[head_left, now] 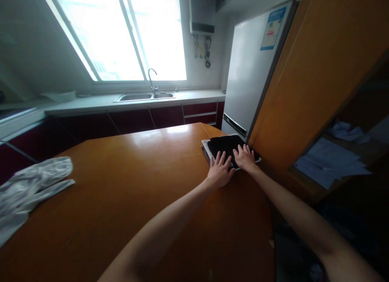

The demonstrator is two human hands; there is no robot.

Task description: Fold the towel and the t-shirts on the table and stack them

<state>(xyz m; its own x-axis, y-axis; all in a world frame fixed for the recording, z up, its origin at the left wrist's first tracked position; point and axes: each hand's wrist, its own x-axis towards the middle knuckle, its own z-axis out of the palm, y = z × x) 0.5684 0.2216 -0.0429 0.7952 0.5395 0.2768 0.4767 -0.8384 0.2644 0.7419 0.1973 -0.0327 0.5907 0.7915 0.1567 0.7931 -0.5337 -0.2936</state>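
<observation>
Toward the far right corner of the wooden table [146,168] lies a flat stack of folded cloth [225,143], black on top with a white layer showing beneath and a small white mark near its front edge. My left hand [220,171] rests on the front left part of the stack, fingers spread. On its right part lies my right hand [244,157], also with fingers apart and palm down. Neither hand is gripping anything. What lies under the white layer is hard to make out.
A crumpled white and grey garment [36,189] lies at the table's left edge. Beyond the table are a counter with a steel sink [136,97] and a tall fridge [255,67]. At right, a wooden cabinet [313,71] stands close, with papers [331,160] on its shelf.
</observation>
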